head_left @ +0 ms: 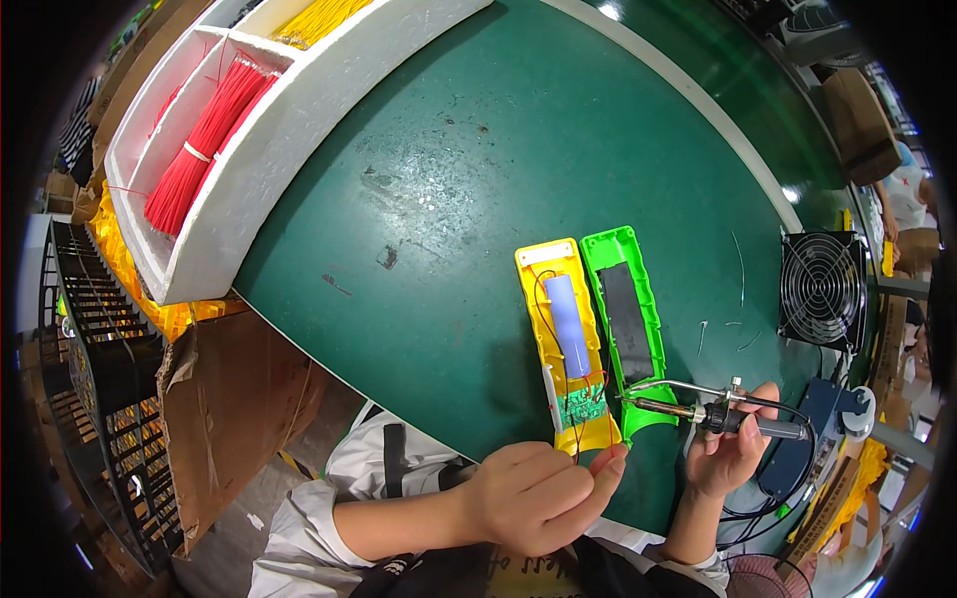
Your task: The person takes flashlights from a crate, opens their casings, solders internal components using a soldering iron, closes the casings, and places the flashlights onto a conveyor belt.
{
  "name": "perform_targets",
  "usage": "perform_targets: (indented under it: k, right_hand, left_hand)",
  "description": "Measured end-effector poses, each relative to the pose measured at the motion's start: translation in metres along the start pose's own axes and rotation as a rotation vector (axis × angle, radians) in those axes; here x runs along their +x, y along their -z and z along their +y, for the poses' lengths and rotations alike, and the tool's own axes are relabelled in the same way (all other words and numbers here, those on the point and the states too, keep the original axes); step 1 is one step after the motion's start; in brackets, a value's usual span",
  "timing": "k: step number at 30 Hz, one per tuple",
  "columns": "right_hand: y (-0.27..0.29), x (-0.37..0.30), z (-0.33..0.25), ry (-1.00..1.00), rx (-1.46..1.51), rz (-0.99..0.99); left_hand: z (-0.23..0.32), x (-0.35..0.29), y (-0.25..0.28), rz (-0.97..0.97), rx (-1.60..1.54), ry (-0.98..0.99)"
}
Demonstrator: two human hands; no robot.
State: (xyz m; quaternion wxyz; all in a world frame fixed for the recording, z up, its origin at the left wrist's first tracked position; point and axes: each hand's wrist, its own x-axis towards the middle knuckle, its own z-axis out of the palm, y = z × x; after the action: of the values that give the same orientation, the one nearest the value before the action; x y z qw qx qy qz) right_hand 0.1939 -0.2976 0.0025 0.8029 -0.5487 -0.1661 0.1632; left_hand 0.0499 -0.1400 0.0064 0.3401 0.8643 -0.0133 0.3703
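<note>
My right hand [733,448] is closed around a soldering iron [753,423] with a thin metal tube [688,387] fixed alongside it. Its tip points left, over the near end of a green plastic shell half [653,329] with a black strip inside. Beside that lies an open yellow shell half [543,329] holding a purple cylindrical battery [566,324], thin wires and a green circuit board [582,407]. At the yellow shell's near end, my left hand [543,495] is closed, thumb and forefinger pinching what looks like a thin red wire [612,431] from the board.
A white foam box [299,130] with red wires [214,140] and yellow wires [317,20] stands at the far left. A black fan [822,289] and a blue soldering unit [800,439] sit at the right. Wire scraps [703,337] lie on the green table [429,279]. Left is a black basket [105,389].
</note>
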Motion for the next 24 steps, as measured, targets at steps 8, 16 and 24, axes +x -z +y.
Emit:
perform_targets:
  k: [8,16,24]
  right_hand:
    - [-0.004,-0.001,-0.002,-0.055,0.060,0.050]
    - [-0.010,0.002,-0.002,-0.062,-0.001,-0.004]
    - [-0.012,0.003,-0.003,-0.098,-0.034,0.045]
  left_hand:
    - [-0.001,0.006,0.002,-0.078,-0.019,0.064]
    - [0.001,0.006,0.001,-0.089,-0.026,0.090]
    - [0.003,0.003,0.001,-0.104,-0.032,0.106]
